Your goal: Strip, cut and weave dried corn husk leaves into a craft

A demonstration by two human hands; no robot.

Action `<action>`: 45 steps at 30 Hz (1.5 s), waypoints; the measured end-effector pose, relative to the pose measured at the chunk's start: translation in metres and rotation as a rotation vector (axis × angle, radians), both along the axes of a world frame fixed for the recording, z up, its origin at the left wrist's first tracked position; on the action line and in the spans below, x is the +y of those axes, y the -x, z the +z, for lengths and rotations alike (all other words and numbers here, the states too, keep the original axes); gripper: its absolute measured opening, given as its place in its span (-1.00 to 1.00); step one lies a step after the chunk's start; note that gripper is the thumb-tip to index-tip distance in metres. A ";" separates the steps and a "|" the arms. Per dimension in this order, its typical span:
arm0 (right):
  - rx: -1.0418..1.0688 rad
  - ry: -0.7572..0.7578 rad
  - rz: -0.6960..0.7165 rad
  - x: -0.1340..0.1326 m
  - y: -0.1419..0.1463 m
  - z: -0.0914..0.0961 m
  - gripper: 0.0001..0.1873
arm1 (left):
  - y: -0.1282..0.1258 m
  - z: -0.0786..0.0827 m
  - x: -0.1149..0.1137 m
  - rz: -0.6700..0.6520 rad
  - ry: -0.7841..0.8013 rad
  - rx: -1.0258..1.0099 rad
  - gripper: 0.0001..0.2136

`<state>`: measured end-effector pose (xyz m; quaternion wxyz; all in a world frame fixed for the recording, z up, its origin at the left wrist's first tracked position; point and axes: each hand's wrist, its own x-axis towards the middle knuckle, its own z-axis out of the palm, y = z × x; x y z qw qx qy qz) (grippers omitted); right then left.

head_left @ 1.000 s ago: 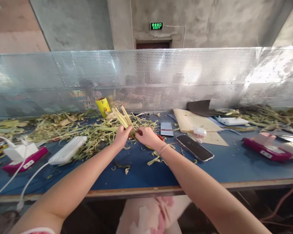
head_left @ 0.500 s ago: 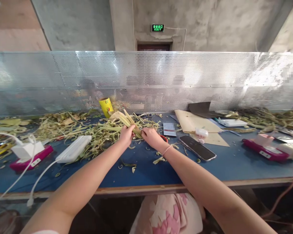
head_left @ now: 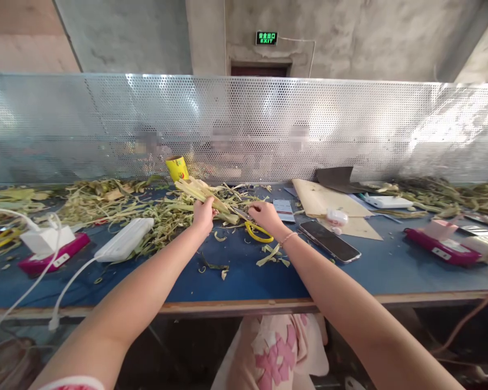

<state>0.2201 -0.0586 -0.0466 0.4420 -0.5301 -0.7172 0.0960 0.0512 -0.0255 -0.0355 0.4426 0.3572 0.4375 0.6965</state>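
Note:
My left hand [head_left: 204,215] is closed around a bundle of pale green-yellow dried leaf strips [head_left: 195,190], which slants up to the left over the pile. My right hand [head_left: 265,213] is a short way to the right of the bundle, its fingers curled together. What they pinch, if anything, is too small to make out. Just below those fingers is a pair of scissors with a yellow handle loop [head_left: 260,233]; whether the hand touches them I cannot tell. Loose dried leaf strips [head_left: 162,216] lie heaped beneath and left of the bundle.
A white power bank [head_left: 124,241] and a magenta power strip [head_left: 71,252] with cables stand at left. To the right are a phone [head_left: 329,242], a white earphone case [head_left: 336,217], beige sheets [head_left: 325,200] and another magenta strip [head_left: 441,250]. A perforated metal screen [head_left: 244,130] closes the back.
My right hand has come away from the bundle toward the right, uncovering the yellow scissor handle. My left hand has shifted slightly left with the leaf strips.

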 end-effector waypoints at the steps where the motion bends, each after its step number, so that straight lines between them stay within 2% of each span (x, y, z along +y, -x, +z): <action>1: 0.032 0.025 -0.033 0.002 -0.003 0.000 -0.78 | 0.001 -0.001 0.001 -0.007 -0.002 0.015 -0.88; 3: 0.040 0.076 -0.050 0.005 -0.007 -0.003 -0.75 | 0.001 -0.003 0.001 -0.052 0.003 0.070 -0.88; 7: 0.045 0.106 0.051 0.010 -0.003 -0.008 -0.84 | -0.011 -0.003 -0.011 -0.206 0.009 0.242 -0.82; 10: 0.291 0.096 0.167 0.009 0.005 -0.008 -0.72 | -0.022 -0.003 -0.024 -0.306 0.005 0.351 -0.76; 13: 0.446 0.124 0.281 0.007 0.011 -0.006 -0.76 | -0.028 -0.003 -0.033 -0.373 -0.016 0.398 -0.72; 18: 0.375 0.109 0.187 0.008 0.010 -0.004 -0.84 | -0.032 -0.007 -0.036 -0.544 -0.130 0.447 -0.60; 20: 0.437 0.142 0.157 0.007 0.009 -0.002 -0.87 | -0.032 -0.010 -0.033 -0.516 -0.160 0.470 -0.60; 25: 0.540 0.159 0.114 0.002 0.009 0.003 -0.85 | -0.027 -0.015 -0.025 -0.218 -0.261 0.670 -0.63; 29: 0.532 0.104 0.106 0.003 0.008 0.003 -0.83 | -0.023 -0.013 -0.025 -0.152 -0.342 0.757 -0.68; 31: 0.523 0.082 0.085 0.006 0.007 0.002 -0.84 | -0.022 -0.011 -0.025 -0.160 -0.316 0.713 -0.69; 35: 0.459 0.072 0.063 0.010 0.006 -0.004 -0.85 | -0.024 -0.010 -0.026 -0.267 -0.198 0.538 -0.73; 40: 0.298 0.047 0.088 0.009 0.011 -0.006 -0.89 | -0.029 -0.012 -0.032 -0.371 -0.170 0.419 -0.88; 42: 0.262 0.010 0.086 0.007 0.012 -0.004 -0.90 | -0.030 -0.012 -0.034 -0.397 -0.192 0.416 -0.78; 45: 0.266 -0.029 0.066 0.004 0.011 0.000 -0.90 | -0.030 -0.010 -0.035 -0.364 -0.225 0.506 -0.61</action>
